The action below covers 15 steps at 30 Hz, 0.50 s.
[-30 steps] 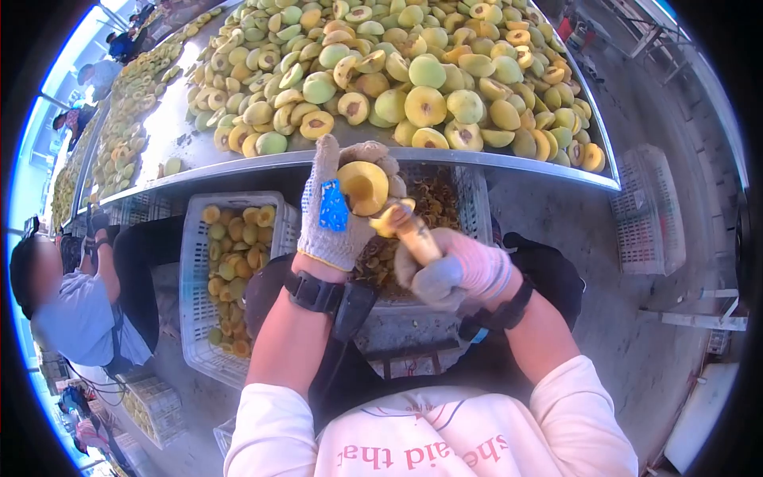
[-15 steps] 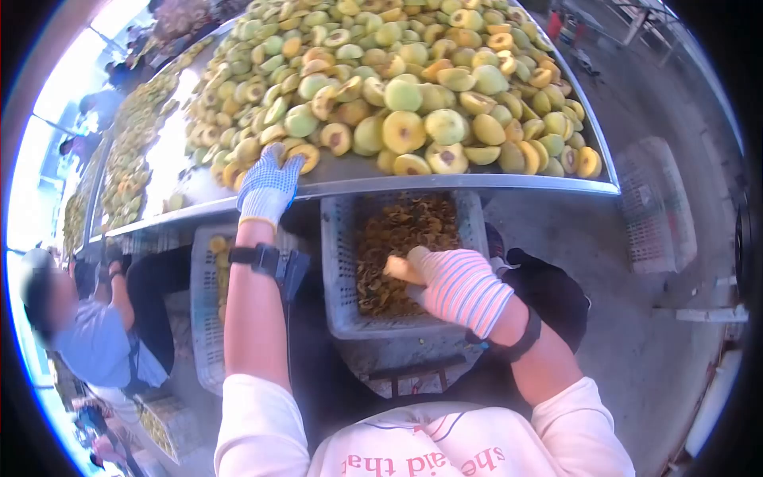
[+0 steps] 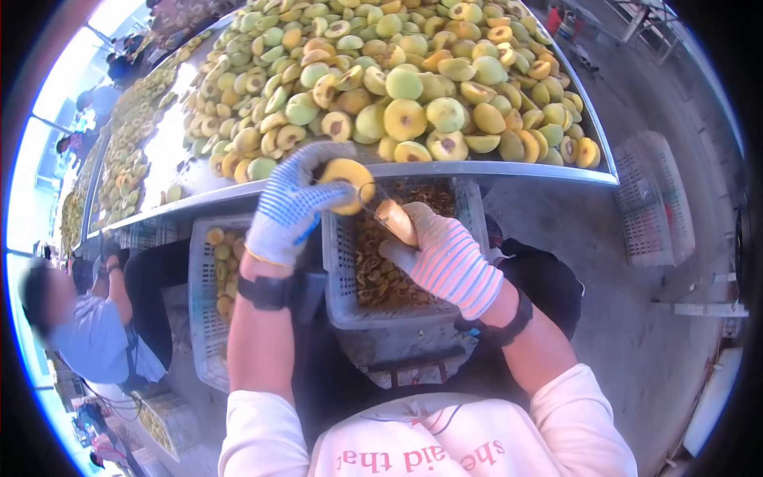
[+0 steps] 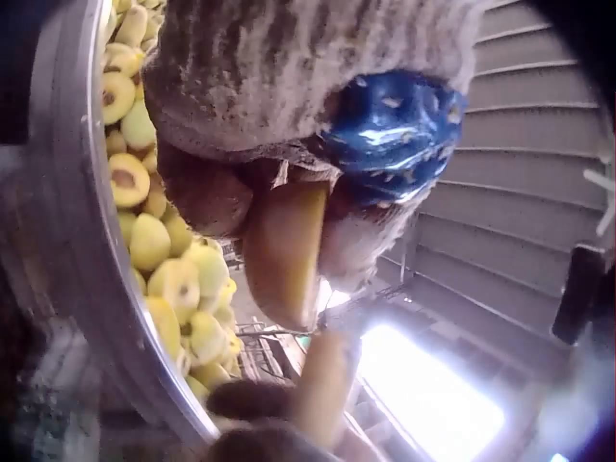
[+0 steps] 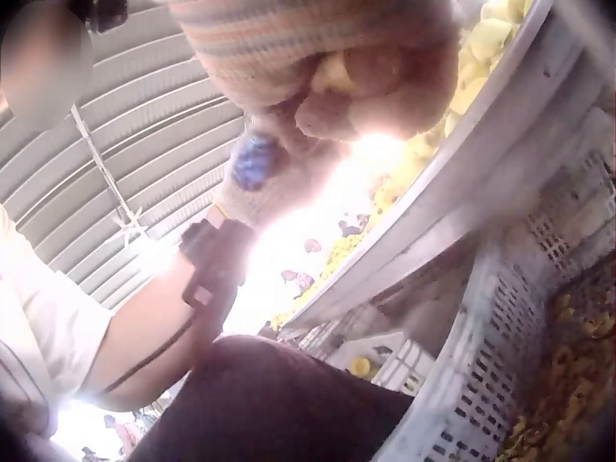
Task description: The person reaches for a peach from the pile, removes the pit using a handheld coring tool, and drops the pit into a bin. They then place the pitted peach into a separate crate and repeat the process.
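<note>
In the head view the gloved left hand point(image 3: 298, 203) grips a halved yellow fruit point(image 3: 346, 176), its cut face turned toward the right hand. The gloved right hand point(image 3: 449, 258) holds a tool by its wooden handle point(image 3: 396, 222); a thin metal loop point(image 3: 366, 193) at the tool's end is at the fruit's right edge. Whether the loop touches the flesh I cannot tell. The left wrist view shows the fruit half point(image 4: 284, 252) between the glove's fingers, with the handle point(image 4: 325, 385) below it. In the right wrist view the right glove point(image 5: 337, 72) is curled, the tool mostly hidden.
A metal table point(image 3: 477, 169) bears a large heap of halved fruit point(image 3: 405, 119). Under its edge stands a crate point(image 3: 342, 298) of brown scraps point(image 3: 397, 278). Left of that is a crate point(image 3: 203, 318) of fruit halves. Another person point(image 3: 91, 326) sits at the left; an empty crate point(image 3: 656, 199) stands right.
The left hand was holding a fruit half, then reached to the heap with none visible in it; now it is back near the tool with a fruit half. The right hand has moved slightly up and left.
</note>
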Each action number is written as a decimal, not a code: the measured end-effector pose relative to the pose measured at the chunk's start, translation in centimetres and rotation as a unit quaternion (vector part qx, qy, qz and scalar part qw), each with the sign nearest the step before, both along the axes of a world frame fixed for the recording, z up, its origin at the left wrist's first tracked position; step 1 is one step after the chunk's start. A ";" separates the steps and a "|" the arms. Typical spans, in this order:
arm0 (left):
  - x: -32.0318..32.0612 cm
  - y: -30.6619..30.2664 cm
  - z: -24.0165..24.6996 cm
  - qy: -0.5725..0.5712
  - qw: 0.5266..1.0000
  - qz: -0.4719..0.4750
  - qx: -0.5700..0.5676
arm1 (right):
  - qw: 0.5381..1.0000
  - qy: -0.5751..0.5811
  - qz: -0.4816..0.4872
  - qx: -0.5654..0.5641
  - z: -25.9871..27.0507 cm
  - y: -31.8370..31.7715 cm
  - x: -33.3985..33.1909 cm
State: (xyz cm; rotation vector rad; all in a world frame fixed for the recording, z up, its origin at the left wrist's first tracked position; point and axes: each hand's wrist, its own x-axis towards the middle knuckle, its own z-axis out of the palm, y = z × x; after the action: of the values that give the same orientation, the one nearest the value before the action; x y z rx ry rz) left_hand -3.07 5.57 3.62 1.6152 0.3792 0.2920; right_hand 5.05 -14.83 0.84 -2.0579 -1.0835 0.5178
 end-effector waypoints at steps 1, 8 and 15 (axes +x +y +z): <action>-0.9 -1.1 0.0 -0.028 0.998 0.006 -0.060 | 1.000 0.003 0.005 0.005 -0.1 0.5 -0.6; -2.7 -5.0 -3.5 -0.193 0.890 0.076 -0.406 | 0.989 0.100 0.014 0.107 -2.0 2.3 -2.9; -0.9 -3.8 -4.2 -0.216 0.859 0.095 -0.455 | 0.989 0.143 0.015 -0.019 -0.9 2.5 -1.6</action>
State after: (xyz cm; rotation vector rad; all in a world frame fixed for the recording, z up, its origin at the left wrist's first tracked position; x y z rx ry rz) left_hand -4.00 1.79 -0.61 0.5501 0.2613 0.5175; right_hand 3.40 -12.28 -0.05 -1.9285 -0.9400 0.8268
